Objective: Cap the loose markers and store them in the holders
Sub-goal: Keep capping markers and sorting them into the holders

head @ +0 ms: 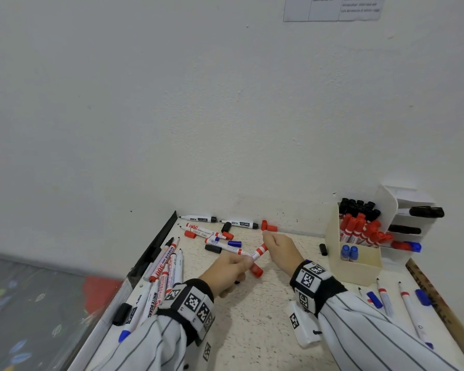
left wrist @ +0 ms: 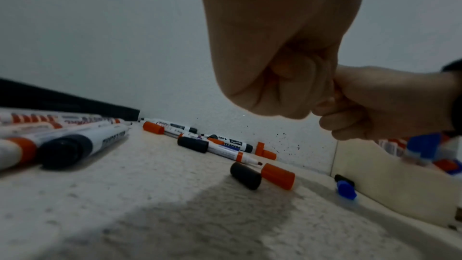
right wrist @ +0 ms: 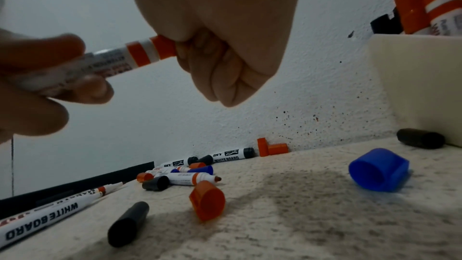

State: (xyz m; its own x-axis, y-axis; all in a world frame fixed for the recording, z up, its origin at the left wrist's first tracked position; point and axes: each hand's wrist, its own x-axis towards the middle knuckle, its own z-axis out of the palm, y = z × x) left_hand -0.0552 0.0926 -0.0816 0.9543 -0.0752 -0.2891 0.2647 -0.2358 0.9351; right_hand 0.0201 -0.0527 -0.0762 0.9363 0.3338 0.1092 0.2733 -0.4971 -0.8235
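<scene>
A white marker with red bands [head: 257,253] hangs above the table between both hands. My left hand [head: 241,263] pinches its barrel. My right hand [head: 269,243] is curled round its red cap end, which is hidden in the fist. In the right wrist view the marker [right wrist: 140,56] runs from the left fingers [right wrist: 57,46] into the right fist [right wrist: 225,50]. A cream holder [head: 359,269] at the right holds capped red, black and blue markers. Behind it stands a white tiered holder [head: 413,238].
Loose caps lie under the hands: a red cap [right wrist: 207,203], a blue cap [right wrist: 378,169] and a black cap [right wrist: 127,224]. Several uncapped markers [head: 164,274] lie at the left table edge, more [head: 212,234] by the wall, others [head: 402,303] at the right.
</scene>
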